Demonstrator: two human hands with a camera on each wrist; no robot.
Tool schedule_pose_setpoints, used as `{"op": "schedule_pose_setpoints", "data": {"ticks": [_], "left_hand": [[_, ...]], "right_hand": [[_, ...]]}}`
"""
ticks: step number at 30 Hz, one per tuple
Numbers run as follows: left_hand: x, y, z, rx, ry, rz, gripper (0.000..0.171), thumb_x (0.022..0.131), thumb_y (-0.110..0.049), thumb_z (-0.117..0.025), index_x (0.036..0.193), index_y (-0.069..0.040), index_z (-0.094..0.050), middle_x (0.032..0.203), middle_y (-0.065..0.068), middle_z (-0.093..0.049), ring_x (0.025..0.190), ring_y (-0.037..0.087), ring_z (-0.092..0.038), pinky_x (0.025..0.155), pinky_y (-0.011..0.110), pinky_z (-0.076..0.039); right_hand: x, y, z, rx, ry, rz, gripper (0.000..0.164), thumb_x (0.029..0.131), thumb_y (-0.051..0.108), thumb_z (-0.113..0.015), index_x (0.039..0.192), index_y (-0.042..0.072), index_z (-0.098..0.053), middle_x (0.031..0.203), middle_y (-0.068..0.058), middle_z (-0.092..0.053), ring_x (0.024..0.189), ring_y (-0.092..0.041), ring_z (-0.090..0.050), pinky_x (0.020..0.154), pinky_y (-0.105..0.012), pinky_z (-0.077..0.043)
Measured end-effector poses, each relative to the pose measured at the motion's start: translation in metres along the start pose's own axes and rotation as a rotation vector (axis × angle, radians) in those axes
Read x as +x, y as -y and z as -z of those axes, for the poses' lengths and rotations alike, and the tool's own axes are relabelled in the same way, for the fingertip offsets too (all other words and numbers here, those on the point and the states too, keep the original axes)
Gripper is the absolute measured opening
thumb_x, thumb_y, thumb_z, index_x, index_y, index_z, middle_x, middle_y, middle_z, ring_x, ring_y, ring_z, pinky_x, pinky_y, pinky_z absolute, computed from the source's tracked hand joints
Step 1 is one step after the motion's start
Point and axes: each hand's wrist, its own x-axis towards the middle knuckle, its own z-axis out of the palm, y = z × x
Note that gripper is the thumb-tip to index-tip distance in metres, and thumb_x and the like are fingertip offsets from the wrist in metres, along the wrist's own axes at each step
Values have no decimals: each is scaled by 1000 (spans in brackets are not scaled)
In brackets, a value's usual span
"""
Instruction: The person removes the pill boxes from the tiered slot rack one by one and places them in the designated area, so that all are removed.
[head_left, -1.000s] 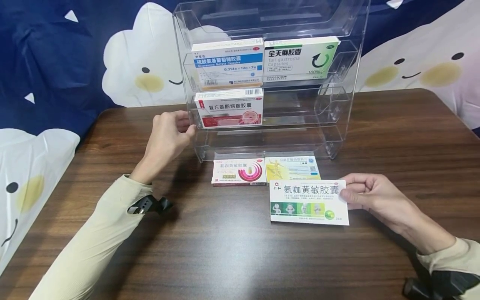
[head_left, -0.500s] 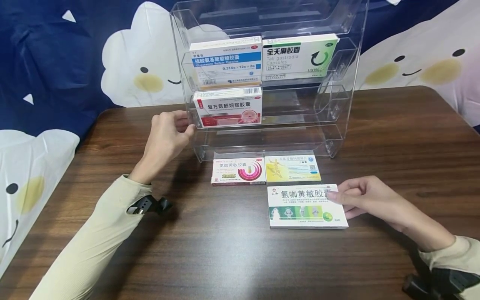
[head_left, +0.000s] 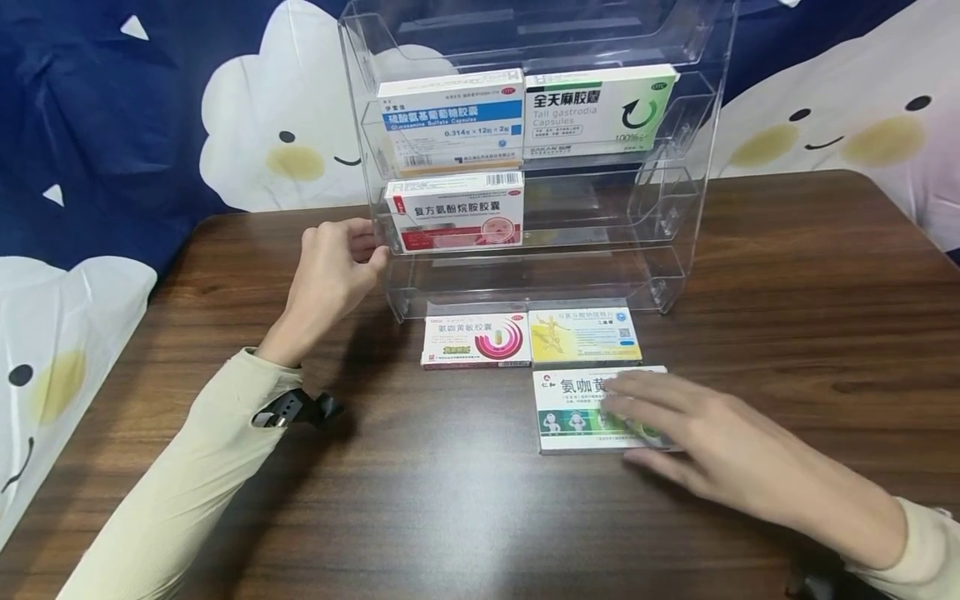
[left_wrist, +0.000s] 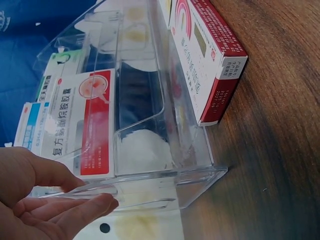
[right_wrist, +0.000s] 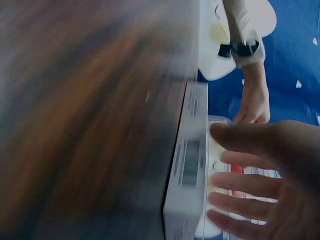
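Observation:
My left hand (head_left: 330, 271) grips the left side panel of a clear plastic rack (head_left: 465, 279). In the left wrist view, the thumb and fingers (left_wrist: 85, 212) lie on either side of that panel. Flat on the table is a white and green medicine box (head_left: 562, 417). Over its right part, my right hand (head_left: 727, 454) spreads its fingers, hiding some of the print; whether they touch the box I cannot tell. Just behind lie a pink and white medicine box (head_left: 465, 342) and a yellow and white medicine box (head_left: 585, 337), side by side in front of the rack.
On the rack's shelves stand a blue and white box (head_left: 453, 125), a green and white box (head_left: 600, 117) and a red and white box (head_left: 457, 212). A dark wood table (head_left: 420, 500) carries everything. Behind hangs a blue cloth (head_left: 112, 108) with cloud faces.
My right hand has lowered the white and green box flat onto the table and let go, then moved left over it with fingers extended. The left hand has kept its grip on the rack.

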Motion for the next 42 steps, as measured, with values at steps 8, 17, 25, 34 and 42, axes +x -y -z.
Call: {"op": "schedule_pose_setpoints", "data": {"ticks": [8, 17, 25, 34, 42], "left_hand": [[-3, 1, 0, -28, 9, 12, 30, 86, -2, -59, 113, 10, -65, 103, 24, -69, 100, 30, -68, 85, 40, -55], [-1, 2, -1, -19, -4, 10, 31, 86, -3, -58, 113, 10, -65, 103, 25, -69, 99, 30, -68, 84, 41, -55], [-1, 1, 0, -16, 0, 14, 31, 87, -2, -58, 114, 11, -64, 104, 24, -69, 100, 30, -68, 84, 40, -55], [-1, 0, -1, -12, 2, 15, 31, 86, -2, -58, 114, 10, -65, 103, 24, -69, 100, 30, -68, 85, 40, -55], [0, 1, -1, -10, 6, 20, 31, 86, -2, -58, 114, 10, -65, 103, 24, -69, 100, 30, -68, 85, 40, -55]], "right_hand": [[15, 7, -11, -60, 119, 141, 51, 73, 15, -79, 122, 7, -66, 126, -17, -62, 112, -30, -61, 86, -47, -54], [16, 7, -12, -59, 105, 132, 51, 72, 13, -79, 121, 4, -66, 127, -18, -61, 114, -32, -61, 87, -47, -53], [16, 4, -12, -71, 123, 110, 52, 73, 12, -80, 122, 3, -66, 127, -18, -61, 115, -33, -60, 88, -48, -52], [17, 3, -11, -70, 125, 105, 52, 73, 12, -80, 122, 4, -66, 129, -19, -60, 115, -33, -59, 88, -48, -52], [17, 2, -13, -72, 112, 107, 51, 72, 12, -81, 120, 4, -67, 125, -18, -62, 113, -31, -61, 85, -45, -54]]}}
